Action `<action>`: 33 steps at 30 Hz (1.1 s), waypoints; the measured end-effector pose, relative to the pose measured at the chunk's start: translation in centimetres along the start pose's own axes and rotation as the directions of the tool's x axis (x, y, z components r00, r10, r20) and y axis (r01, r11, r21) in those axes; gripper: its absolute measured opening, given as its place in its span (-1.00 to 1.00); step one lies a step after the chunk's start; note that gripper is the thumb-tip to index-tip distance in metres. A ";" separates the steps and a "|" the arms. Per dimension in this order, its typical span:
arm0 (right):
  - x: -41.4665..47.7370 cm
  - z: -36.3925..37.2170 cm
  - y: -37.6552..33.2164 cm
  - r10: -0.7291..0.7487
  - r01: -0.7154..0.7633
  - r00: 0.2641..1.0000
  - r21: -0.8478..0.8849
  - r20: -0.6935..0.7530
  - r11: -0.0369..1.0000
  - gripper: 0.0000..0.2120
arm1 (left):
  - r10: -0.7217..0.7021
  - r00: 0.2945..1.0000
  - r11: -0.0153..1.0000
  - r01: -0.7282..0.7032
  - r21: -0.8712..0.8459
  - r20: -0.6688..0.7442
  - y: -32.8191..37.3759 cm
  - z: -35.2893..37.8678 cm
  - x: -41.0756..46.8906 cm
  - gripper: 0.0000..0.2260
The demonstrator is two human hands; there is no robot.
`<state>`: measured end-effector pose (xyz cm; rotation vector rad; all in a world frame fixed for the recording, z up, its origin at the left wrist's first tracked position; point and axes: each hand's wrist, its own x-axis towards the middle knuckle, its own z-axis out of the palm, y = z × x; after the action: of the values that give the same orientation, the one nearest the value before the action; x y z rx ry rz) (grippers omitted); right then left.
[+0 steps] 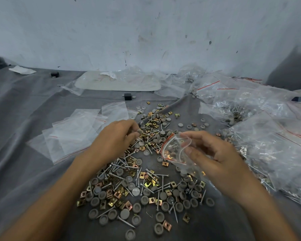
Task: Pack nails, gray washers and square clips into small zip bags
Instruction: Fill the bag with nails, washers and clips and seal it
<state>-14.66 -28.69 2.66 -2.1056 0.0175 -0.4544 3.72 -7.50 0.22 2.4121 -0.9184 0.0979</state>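
Note:
A loose heap of nails, gray washers and brassy square clips lies on the gray cloth in front of me. My left hand hovers over the far part of the heap, its fingertips pinching a gray washer. My right hand holds a small zip bag with a red-lined mouth, held open toward the left. Several washers and a clip show inside the bag.
Empty zip bags lie spread to the left of the heap. A large pile of filled bags covers the right side. A pale flat board and more plastic lie by the wall, and two small black blocks sit on the gray cloth.

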 end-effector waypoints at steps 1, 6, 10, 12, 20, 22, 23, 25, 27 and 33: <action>0.0 0.0 0.0 0.001 -0.001 1.000 -0.005 0.001 1.000 -0.68 | -0.027 1.000 0.997 0.028 -0.078 0.006 0.2 -0.3 0.0 -0.97; 0.0 0.1 0.1 0.011 -0.010 1.000 -0.020 0.003 1.000 -0.70 | 0.036 0.999 0.914 -0.023 -0.404 0.026 3.1 -2.2 -0.3 -0.97; 0.0 0.2 0.1 0.022 -0.023 1.000 -0.020 -0.005 1.000 -0.73 | 0.139 0.989 0.858 -0.091 -0.506 0.057 5.4 -2.9 -1.2 -0.97; 0.0 0.2 0.0 0.021 -0.021 1.000 -0.021 -0.004 1.000 -0.73 | 0.181 0.981 0.872 -0.128 -0.473 0.069 6.1 -2.8 -1.4 -0.95; 0.0 0.0 0.1 -0.006 0.007 1.000 -0.011 0.014 1.000 -0.73 | 0.200 0.974 0.908 -0.144 -0.393 0.108 6.8 -2.1 -1.9 -0.89; 0.1 0.0 0.1 -0.009 0.009 1.000 -0.008 0.020 1.000 -0.72 | 0.205 0.975 0.911 -0.157 -0.381 0.087 6.8 -2.2 -1.8 -0.90; 0.1 0.0 0.1 -0.011 0.011 1.000 -0.008 0.021 1.000 -0.72 | 0.206 0.976 0.912 -0.164 -0.375 0.075 6.9 -2.3 -1.8 -0.90; 0.1 0.0 0.1 -0.018 0.018 1.000 -0.004 0.017 1.000 -0.75 | 0.203 0.977 0.911 -0.164 -0.378 0.065 7.0 -2.3 -1.8 -0.89; 0.1 0.1 0.0 -0.019 0.019 1.000 0.012 0.013 1.000 -0.77 | 0.201 0.977 0.905 -0.159 -0.393 0.069 7.2 -2.3 -1.9 -0.87; 0.1 0.1 0.0 -0.020 0.020 1.000 0.017 0.017 1.000 -0.69 | 0.224 0.968 0.905 -0.165 -0.392 0.110 7.7 -2.2 -2.2 -0.79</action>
<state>-14.54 -28.63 2.65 -2.0950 -0.0171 -0.4470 -2.58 -9.82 5.15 1.9837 -1.1332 -0.1804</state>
